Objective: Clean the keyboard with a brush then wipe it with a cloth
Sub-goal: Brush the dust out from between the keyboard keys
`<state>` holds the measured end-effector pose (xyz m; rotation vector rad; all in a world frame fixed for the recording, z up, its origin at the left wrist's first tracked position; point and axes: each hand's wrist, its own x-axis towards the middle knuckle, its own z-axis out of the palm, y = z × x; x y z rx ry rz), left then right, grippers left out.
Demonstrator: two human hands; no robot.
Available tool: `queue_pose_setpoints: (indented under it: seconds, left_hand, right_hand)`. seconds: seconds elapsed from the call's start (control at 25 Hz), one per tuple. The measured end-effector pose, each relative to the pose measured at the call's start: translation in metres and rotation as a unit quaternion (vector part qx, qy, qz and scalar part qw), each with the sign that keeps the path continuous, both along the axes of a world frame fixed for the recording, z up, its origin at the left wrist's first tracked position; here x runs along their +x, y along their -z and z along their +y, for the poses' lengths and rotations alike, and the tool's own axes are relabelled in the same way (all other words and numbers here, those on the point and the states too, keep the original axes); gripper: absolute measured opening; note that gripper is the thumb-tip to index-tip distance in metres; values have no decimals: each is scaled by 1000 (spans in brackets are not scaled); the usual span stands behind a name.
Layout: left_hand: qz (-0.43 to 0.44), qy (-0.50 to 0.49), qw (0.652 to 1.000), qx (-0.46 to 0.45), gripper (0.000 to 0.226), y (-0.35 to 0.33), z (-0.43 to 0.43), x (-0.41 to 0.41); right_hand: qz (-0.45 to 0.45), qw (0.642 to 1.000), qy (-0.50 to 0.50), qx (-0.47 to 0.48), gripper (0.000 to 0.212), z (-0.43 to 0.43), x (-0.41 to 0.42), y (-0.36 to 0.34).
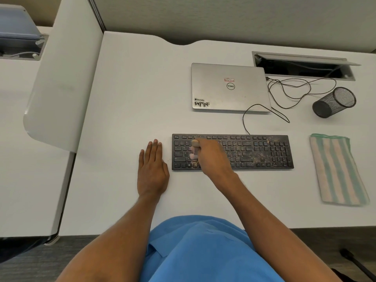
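The keyboard [254, 151] is set on the desk [132, 98]. From it, the laptop [230, 87] is found at 12 o'clock, the pen cup [333, 102] at 2, the cloth [337, 169] at 3, and the left hand [152, 169] at 9. The brush [195, 149] is held on its left end by the right hand [211, 157].

One white desk [132, 98] carries everything. Near its front edge there is one black full-size keyboard [254, 151], speckled with grit. Toward the back edge lies one closed silver laptop [230, 88]. By the right edge I count one black wire-mesh pen cup [333, 102] and one folded green-and-peach striped cloth [337, 169]. There is one small brush with a pale wooden handle [194, 149]. Two bare hands show: the left hand [152, 169] and the right hand [211, 157]. One open cable hatch [303, 66] sits near the back right corner. The thin black cables [243, 119] tangle, so I cannot tell their number.
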<state>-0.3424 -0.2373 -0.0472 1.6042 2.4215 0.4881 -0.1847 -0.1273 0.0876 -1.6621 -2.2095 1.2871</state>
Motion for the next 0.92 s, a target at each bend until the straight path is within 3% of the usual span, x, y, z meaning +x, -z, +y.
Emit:
queue_pose_setpoints:
  seconds: [0.08,0.2,0.32,0.44,0.52,0.76,0.88,0.92]
  left_hand:
    - [0,0,1000,-1,66,0,0,0]
    - [1,-1,1000,-1,66,0,0,0]
    - [3,2,1000,-2,66,0,0,0]
    - [2,0,1000,-4,66,1,0,0]
    - [1,0,1000,-7,67,1,0,0]
    - [4,3,1000,-4,67,1,0,0]
    - [5,4,1000,-3,67,1,0,0]
    - [5,4,1000,-3,67,1,0,0]
  right_hand:
    - [-25,998,-4,50,28,1,2,-4]
    - [26,999,-11,21,23,-3,-13,-11]
    - [7,998,-55,31,34,-6,-22,-3]
    - [-15,998,-59,29,19,-6,-14,3]
    - [-34,998,-35,29,29,-4,-6,2]
    - [16,998,-44,29,19,-7,-22,-9]
    - [-10,996,-85,35,40,-11,-29,-5]
    - [-16,995,-90,35,38,-10,-27,-2]
